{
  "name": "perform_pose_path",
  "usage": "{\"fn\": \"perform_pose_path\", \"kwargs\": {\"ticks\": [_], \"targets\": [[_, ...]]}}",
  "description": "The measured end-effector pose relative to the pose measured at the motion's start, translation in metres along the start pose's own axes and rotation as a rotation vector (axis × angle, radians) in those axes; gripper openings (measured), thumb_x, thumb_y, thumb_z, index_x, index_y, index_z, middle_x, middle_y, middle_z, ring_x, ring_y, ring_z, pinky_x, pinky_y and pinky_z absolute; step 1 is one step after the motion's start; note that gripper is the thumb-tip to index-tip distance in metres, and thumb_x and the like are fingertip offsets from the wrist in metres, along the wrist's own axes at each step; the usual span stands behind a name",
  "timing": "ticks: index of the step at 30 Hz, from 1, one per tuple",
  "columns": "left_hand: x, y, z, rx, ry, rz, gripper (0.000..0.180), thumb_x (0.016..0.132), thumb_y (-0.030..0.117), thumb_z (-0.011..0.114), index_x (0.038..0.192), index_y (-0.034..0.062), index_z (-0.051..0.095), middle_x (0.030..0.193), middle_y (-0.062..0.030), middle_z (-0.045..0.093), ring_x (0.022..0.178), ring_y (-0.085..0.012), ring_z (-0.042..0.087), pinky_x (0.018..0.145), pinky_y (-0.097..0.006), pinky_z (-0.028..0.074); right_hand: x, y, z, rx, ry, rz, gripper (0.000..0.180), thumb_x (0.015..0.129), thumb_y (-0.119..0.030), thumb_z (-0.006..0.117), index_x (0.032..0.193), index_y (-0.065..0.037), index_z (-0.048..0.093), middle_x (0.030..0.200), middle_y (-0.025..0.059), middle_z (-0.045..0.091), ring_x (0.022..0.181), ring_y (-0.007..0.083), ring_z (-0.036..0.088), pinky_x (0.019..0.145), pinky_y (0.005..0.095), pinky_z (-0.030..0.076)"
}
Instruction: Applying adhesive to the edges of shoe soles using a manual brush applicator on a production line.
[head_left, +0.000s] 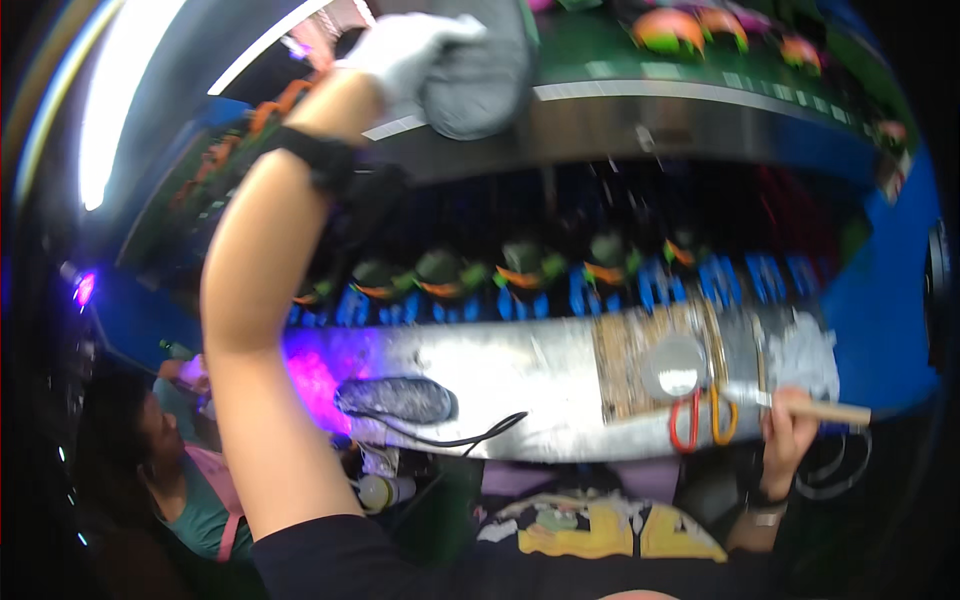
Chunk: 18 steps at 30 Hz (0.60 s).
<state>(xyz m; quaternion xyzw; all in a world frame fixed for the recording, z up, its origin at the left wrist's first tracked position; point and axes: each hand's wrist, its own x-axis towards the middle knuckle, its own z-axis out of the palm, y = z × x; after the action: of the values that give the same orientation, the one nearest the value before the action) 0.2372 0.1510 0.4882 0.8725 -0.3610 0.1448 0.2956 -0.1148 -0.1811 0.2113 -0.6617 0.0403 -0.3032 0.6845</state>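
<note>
My left hand (405, 60), in a white glove, is raised far up at the top left. It grips the edge of a grey, rounded sole-shaped piece (475, 95); both are smeared by motion. At the right, my bare right hand (788, 435) is closed round the wooden handle of a flat brush (825, 409). The bristle end points left, beside a round pot (673, 368) with whitish contents. Red-handled and yellow-handled scissors (684, 422) lie just below the pot. A dark shoe sole (400, 400) lies on the metal bench, left of its middle.
The metal bench (520, 380) carries a brown board (622, 370), a black cord (480, 435) and a crumpled white cloth (805, 355). Behind it runs a row of shoes on blue holders (525, 300). A green conveyor (590, 45) bears orange shoes. Another person (185, 470) is at the lower left.
</note>
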Motion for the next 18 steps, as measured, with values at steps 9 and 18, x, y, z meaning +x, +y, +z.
{"fn": "perform_pose_path", "kwargs": {"ticks": [9,18], "targets": [[-0.193,0.038,0.101,-1.742,0.138,-0.369,0.057,0.07,0.017,0.052,0.123,-0.0025,0.042,0.117,-0.0206,0.052,0.109,-0.0323,0.051,0.097,-0.044,0.038,0.022,0.033,0.028,-0.248,-0.216,0.024,0.009,0.079,-0.001,0.061,0.088,0.0,0.06,0.078,-0.0002,0.056,0.067,0.0037,0.049,0.057,0.0176,0.038],[-0.279,0.036,0.195,-2.254,-0.133,-0.598,0.064,0.079,0.037,0.052,0.127,-0.0047,0.039,0.116,-0.0258,0.051,0.101,-0.0364,0.055,0.085,-0.046,0.048,0.028,0.058,0.04,-0.503,-0.253,-0.062,0.008,0.079,-0.007,0.061,0.083,0.0,0.061,0.064,-0.0016,0.052,0.054,0.0024,0.043,0.047,0.019,0.032]]}}
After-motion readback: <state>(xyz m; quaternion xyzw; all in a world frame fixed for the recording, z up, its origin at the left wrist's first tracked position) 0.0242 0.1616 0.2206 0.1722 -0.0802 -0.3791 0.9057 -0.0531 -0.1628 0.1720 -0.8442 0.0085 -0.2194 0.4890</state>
